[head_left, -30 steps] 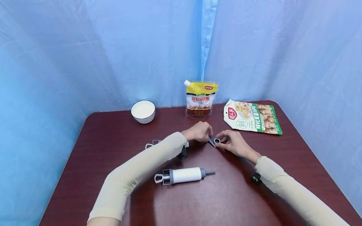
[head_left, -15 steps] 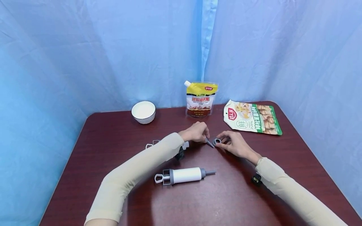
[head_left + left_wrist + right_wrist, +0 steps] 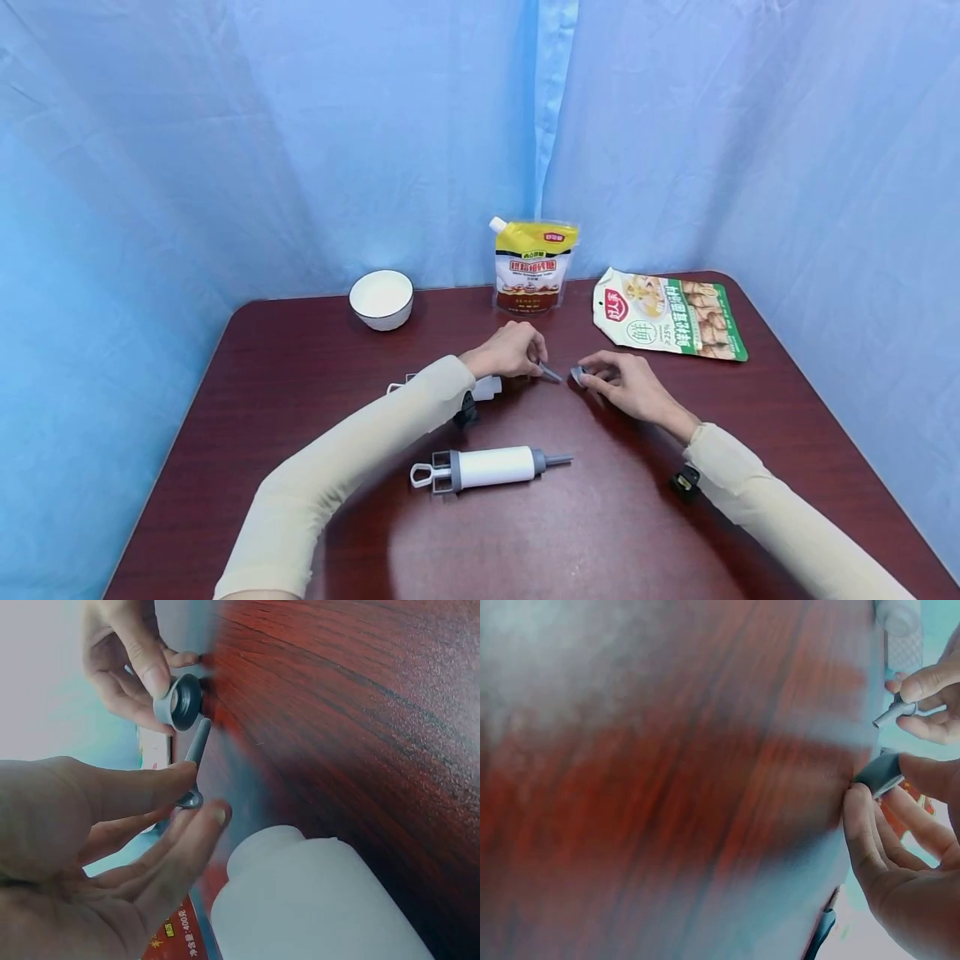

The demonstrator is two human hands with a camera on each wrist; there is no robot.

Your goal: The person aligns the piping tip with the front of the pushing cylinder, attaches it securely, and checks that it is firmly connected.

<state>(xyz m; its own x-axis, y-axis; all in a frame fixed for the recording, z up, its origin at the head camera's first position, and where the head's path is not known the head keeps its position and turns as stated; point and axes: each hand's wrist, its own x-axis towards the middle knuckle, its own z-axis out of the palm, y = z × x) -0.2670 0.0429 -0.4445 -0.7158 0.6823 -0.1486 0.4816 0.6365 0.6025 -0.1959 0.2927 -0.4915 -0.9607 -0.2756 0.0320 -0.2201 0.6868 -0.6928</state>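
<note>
My left hand (image 3: 513,350) pinches a small grey tapered nozzle (image 3: 199,742) between thumb and fingers, its thin end pointing to the right hand. Facing it, my right hand (image 3: 630,383) holds a grey ring-shaped cap (image 3: 186,703) by its edge. In the left wrist view the cap's hollow side faces the nozzle, and a narrow gap separates them; the right wrist view shows the cap (image 3: 881,774) from the side. Beneath the left forearm lies a white syringe barrel (image 3: 487,387) without a nozzle, its middle hidden by the sleeve.
A second white syringe (image 3: 495,467) with grey nozzle and handle lies nearer the front of the dark red table (image 3: 525,542). Along the back are a white bowl (image 3: 381,300), a standing spouted pouch (image 3: 534,267) and a flat green-and-white packet (image 3: 671,315). Blue curtains surround the table.
My left hand has drawn slightly left with the nozzle, away from the cap. The right hand has turned the cap, so its round opening no longer shows in the head view.
</note>
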